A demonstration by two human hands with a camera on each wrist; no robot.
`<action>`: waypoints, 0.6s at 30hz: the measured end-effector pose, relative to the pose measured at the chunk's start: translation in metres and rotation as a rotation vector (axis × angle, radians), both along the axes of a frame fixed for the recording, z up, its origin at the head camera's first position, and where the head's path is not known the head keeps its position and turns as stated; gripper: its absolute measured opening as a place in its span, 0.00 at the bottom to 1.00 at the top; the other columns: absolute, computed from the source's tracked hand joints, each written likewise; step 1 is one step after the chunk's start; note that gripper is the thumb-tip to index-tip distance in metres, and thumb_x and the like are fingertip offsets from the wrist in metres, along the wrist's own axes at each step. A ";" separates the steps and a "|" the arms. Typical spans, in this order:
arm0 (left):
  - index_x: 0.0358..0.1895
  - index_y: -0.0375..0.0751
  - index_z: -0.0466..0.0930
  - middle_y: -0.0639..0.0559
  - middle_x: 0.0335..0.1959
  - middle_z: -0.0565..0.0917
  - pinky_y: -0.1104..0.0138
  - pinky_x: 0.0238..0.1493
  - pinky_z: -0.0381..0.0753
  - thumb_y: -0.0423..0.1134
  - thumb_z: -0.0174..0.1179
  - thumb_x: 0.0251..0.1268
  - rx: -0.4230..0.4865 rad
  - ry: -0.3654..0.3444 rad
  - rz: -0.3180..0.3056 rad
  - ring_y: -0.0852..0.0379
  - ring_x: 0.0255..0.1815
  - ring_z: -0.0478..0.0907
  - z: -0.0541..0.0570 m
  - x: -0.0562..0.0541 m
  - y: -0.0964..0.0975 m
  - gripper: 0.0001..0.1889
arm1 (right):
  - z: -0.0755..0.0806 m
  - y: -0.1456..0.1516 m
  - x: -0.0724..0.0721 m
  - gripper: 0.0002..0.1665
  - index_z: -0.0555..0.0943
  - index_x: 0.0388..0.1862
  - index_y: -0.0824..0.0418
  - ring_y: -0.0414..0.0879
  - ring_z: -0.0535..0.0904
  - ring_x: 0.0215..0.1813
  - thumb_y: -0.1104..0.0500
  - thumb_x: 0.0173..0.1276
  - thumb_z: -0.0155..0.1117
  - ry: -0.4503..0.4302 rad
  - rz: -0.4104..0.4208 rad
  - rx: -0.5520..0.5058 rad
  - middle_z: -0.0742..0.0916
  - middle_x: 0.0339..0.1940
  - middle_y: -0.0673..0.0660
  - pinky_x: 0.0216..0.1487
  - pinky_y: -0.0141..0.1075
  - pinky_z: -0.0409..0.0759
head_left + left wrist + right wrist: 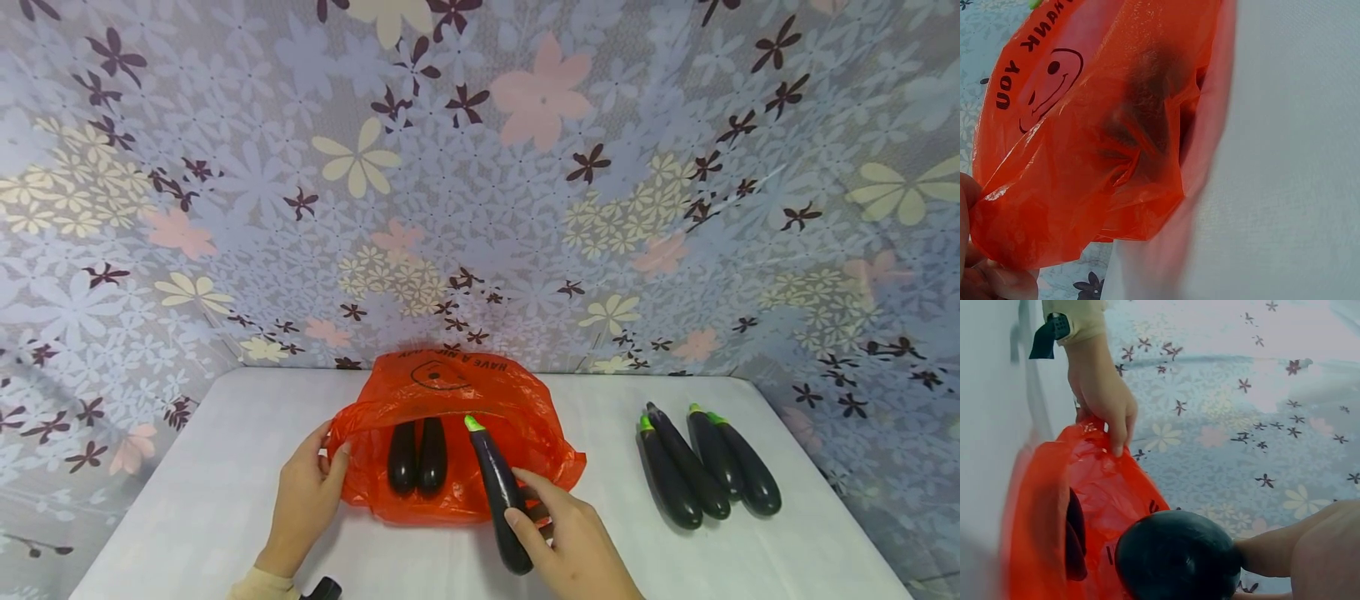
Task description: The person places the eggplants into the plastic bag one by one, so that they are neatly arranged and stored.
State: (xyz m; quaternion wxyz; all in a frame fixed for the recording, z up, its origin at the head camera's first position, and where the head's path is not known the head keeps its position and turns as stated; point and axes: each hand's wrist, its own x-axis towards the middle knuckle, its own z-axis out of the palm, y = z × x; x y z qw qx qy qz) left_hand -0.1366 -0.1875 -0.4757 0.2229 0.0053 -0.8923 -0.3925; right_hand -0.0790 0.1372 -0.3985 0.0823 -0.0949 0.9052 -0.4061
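Observation:
A red plastic bag [457,392] with a printed smiley lies with its mouth facing me. Its left edge is pinched between the thumb and fingers of my left hand [307,492]. Inside the bag two dark eggplants [402,467] lie side by side. My right hand [562,533] grips another eggplant [495,492] by its lower half, the green stem end tilted up at the bag's opening. In the right wrist view the held eggplant's rounded end [1179,556] is close to the camera. Through the bag film in the left wrist view, dark shapes show.
Several more eggplants [671,475] lie together on the white table [810,533] to the right of the bag. Behind the table rises a flowered cloth backdrop [480,208]. A black strap [324,588] shows by the left sleeve.

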 end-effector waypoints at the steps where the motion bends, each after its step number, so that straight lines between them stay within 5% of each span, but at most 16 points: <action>1: 0.63 0.28 0.74 0.50 0.27 0.73 0.70 0.21 0.70 0.35 0.61 0.70 0.000 0.002 0.002 0.60 0.22 0.66 0.000 0.000 0.000 0.22 | -0.001 -0.001 0.000 0.33 0.75 0.68 0.58 0.41 0.79 0.38 0.43 0.70 0.65 0.008 0.011 0.002 0.85 0.52 0.54 0.38 0.36 0.82; 18: 0.62 0.28 0.75 0.51 0.27 0.73 0.70 0.21 0.70 0.35 0.61 0.69 0.004 0.015 -0.001 0.61 0.21 0.66 0.000 0.000 0.000 0.22 | -0.014 -0.011 -0.010 0.30 0.77 0.66 0.59 0.38 0.77 0.33 0.44 0.71 0.64 0.037 0.099 0.019 0.86 0.48 0.52 0.36 0.31 0.79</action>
